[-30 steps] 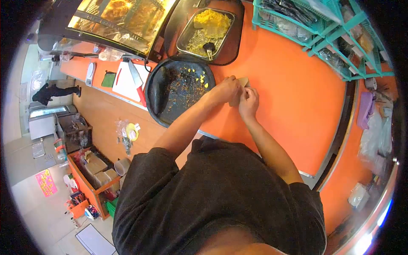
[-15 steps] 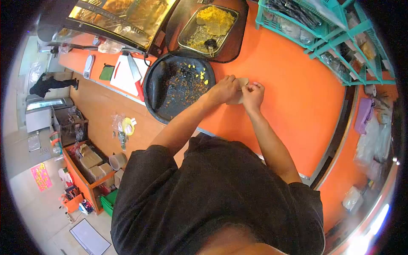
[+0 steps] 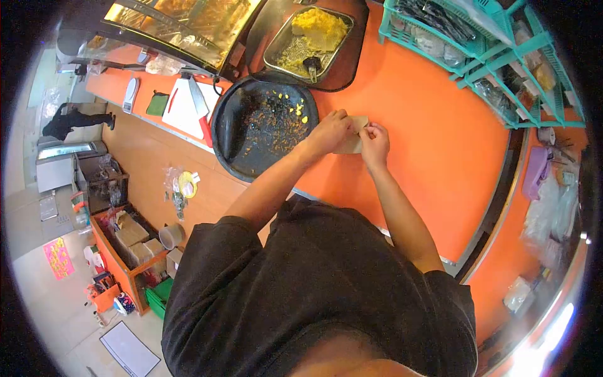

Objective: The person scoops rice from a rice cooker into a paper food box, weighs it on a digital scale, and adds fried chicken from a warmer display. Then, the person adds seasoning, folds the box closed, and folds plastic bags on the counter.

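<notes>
My left hand (image 3: pixel 333 132) is closed on the left side of a small piece of brown paper (image 3: pixel 349 146) above the orange counter. My right hand (image 3: pixel 375 143) pinches the paper's right edge, its fingers bent close to the left ones. The paper looks folded, but my hands hide part of it, and I cannot tell whether anything is inside. Just left of my left hand sits a round black tray (image 3: pixel 235 141) with brown crumbs and yellow bits. Beyond it, a metal tray (image 3: pixel 274 53) holds yellow crumbly food and a dark scoop (image 3: pixel 311 64).
Teal baskets (image 3: pixel 465 66) with packets stand at the back right. A glass food case (image 3: pixel 217 38) rises at the back left. Beside the black tray, a red-handled knife (image 3: pixel 200 103) lies on a white board (image 3: pixel 181 112). Another person (image 3: pixel 63 122) is far left.
My hands stay on the brown paper with only slight finger movement; a little more of its upper part shows between them. The view has shifted very slightly.
</notes>
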Demonstrator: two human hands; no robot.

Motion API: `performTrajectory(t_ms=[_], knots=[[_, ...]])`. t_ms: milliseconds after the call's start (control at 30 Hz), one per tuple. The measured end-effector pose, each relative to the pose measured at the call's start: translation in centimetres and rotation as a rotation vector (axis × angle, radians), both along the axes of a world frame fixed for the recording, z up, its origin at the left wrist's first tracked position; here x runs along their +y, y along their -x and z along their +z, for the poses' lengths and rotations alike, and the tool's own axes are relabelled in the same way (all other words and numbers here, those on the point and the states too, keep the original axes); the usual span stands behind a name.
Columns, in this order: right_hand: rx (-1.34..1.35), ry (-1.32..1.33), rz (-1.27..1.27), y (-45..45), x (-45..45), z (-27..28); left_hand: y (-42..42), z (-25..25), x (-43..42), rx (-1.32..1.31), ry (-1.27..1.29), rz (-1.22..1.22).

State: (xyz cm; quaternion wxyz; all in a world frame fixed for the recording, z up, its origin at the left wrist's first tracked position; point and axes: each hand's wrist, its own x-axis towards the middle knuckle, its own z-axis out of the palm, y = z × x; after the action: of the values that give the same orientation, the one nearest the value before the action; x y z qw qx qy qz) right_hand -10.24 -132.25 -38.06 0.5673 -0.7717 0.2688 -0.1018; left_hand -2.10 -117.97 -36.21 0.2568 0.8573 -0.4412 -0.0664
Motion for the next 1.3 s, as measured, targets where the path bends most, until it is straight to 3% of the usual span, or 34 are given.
performTrajectory(t_ms=[133,200,300,400,633,733,800,1033,1100,1200,1267,1300], knots=[[0.046,0.105,0.045,-0.2,0.0,-0.8,0.4,1.2,0.0,0.072,0.020,0.056],[0.009,0.072,-0.007,-0.5,0.5,-0.7,0.1,0.8,0.2,0.199,0.149,0.143],[-0.027,0.009,0.002,-0.4,0.5,-0.6,-0.2,0.1,0.6,0.131,0.215,0.120],[0.002,0.201,0.104,-0.1,0.2,1.2,0.4,1.0,-0.5,0.066,0.111,0.164],[-0.125,0.129,0.211,0.9,-1.7,0.8,1.0,3.5,-0.1,0.025,0.041,0.286],[-0.275,-0.051,0.365,1.8,-3.0,2.3,1.2,4.3,0.9,-0.111,0.018,0.134],[-0.112,0.370,0.753,1.2,-4.5,5.1,1.5,3.7,1.0,-0.063,-0.058,0.101],[0.033,0.509,0.945,-0.1,-5.9,5.2,3.2,1.9,0.6,0.069,-0.065,0.034],[-0.075,0.517,1.028,1.3,-6.1,5.2,5.4,2.4,0.4,0.094,-0.063,0.096],[-0.032,0.480,0.617,5.6,-5.3,3.1,8.8,4.9,-0.9,0.239,-0.013,0.222],[0.077,0.385,0.236,9.1,-3.8,3.7,10.2,3.4,-1.2,0.467,0.295,0.137],[0.094,0.277,0.058,10.8,-3.0,3.2,11.2,3.1,-1.3,0.464,0.303,0.045]])
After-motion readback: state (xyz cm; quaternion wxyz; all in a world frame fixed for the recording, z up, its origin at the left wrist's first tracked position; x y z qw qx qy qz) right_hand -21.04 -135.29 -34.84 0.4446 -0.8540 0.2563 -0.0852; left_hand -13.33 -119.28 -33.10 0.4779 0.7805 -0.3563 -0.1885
